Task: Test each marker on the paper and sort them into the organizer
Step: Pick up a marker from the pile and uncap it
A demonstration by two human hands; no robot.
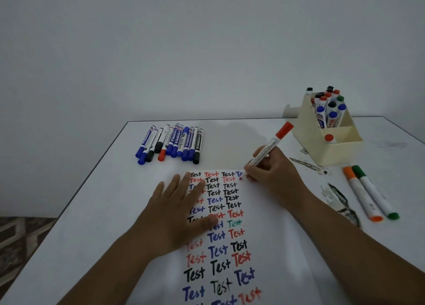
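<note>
A white table [96, 212] carries everything. On it lie a paper [220, 247] covered in rows of "Test", a loose row of capped markers [171, 144] at the far edge, a cream organizer [331, 150] far right — and, nearer, an orange marker [362, 194] touching a green marker [373, 192].

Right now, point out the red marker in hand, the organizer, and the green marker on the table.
red marker [266, 150], head view, on its white barrel
organizer [308, 129], head view, on its left outer wall
green marker [373, 190], head view, on its white barrel

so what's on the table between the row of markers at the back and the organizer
In the head view, bare table lies between the marker row and the organizer, except the red marker's capped end.
</note>
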